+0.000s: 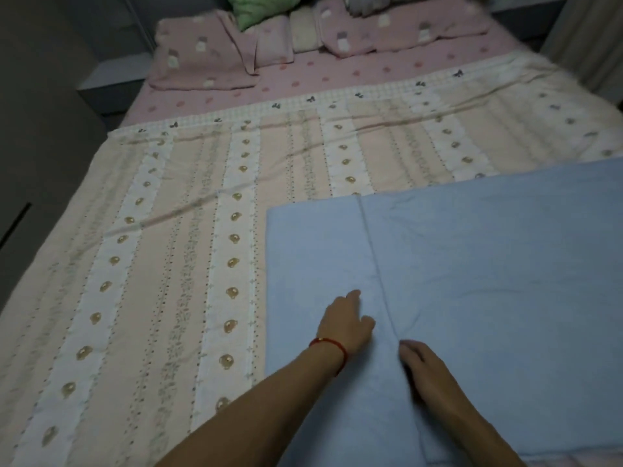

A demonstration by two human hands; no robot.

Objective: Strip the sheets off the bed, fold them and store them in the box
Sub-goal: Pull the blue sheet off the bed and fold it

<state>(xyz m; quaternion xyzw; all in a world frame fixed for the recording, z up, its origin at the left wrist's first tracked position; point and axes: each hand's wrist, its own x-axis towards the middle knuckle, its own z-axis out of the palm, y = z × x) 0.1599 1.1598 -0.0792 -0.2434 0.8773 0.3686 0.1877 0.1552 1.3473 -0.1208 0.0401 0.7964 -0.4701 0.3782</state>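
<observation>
A light blue sheet lies folded flat on the near right part of the bed, with a raised crease running from its far edge toward me. My left hand, a red string on its wrist, rests on the sheet just left of the crease, fingers bent down onto the cloth. Just right of the crease, my right hand lies on the blue sheet with fingertips at the fold. Under the blue sheet a striped cream and pink bedspread with small bear prints covers most of the bed. No box is in view.
A pink dotted sheet shows at the head of the bed, with pink pillows, a green cushion and a grey item on it. A dark wardrobe or wall stands along the left side.
</observation>
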